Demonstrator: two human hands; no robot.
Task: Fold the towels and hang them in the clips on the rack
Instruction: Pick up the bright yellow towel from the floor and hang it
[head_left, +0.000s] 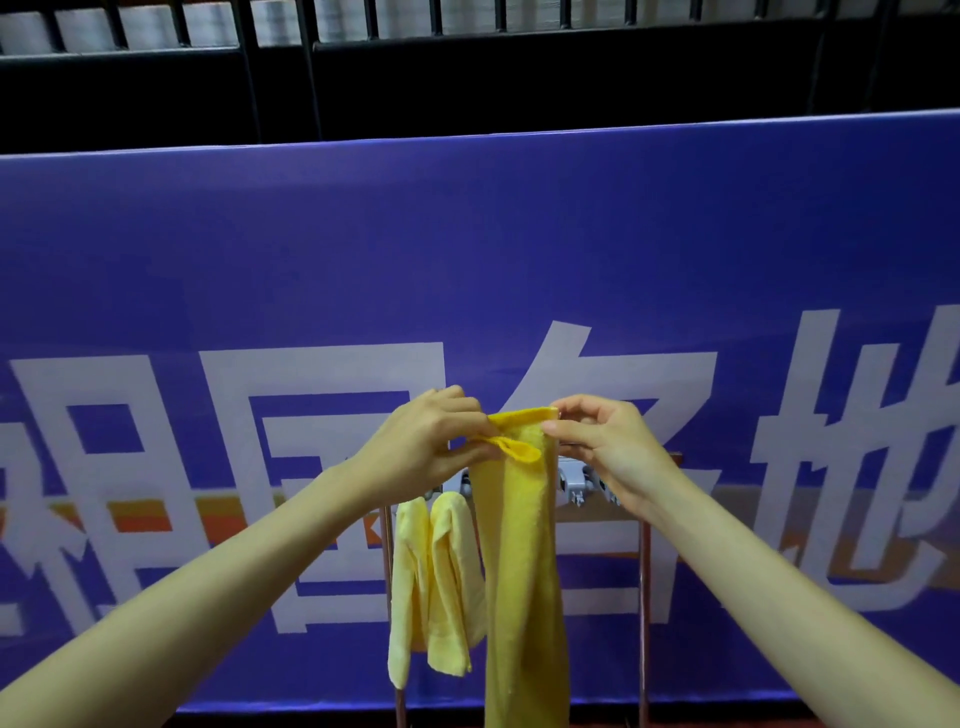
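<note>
So both hands are up in front of the rack (644, 571) working on the deep yellow towel (524, 561), which hangs down as one long narrow strip from the fingers to past the bottom of the shot. The left hand (426, 441) pinches a folded-over loop of the top edge between thumb and fingertips, fingers curled in tight on the cloth, and the right hand (608, 441) pinches the opposite top corner with thumb and forefinger while the other fingers sit loosely bent. My guess is the top hem is being doubled over so there's a thicker, neater edge to feed into a clip, and holding it by the two corners lets the weight of the towel pull the rest straight. It's held just above and in front of the grey plastic clips (582, 486) on the rack's top bar, so it's not hung yet. Two paler yellow towels (436, 582) are already up there to the left, folded into slim strips and dangling side by side, touching each other. The fabric looks like soft, fuzzy terry or microfibre, floppy with rounded folds. The rack itself has thin reddish-brown metal posts. Behind it all is a big blue banner (467, 234) with white characters, smooth and slightly shiny.
</note>
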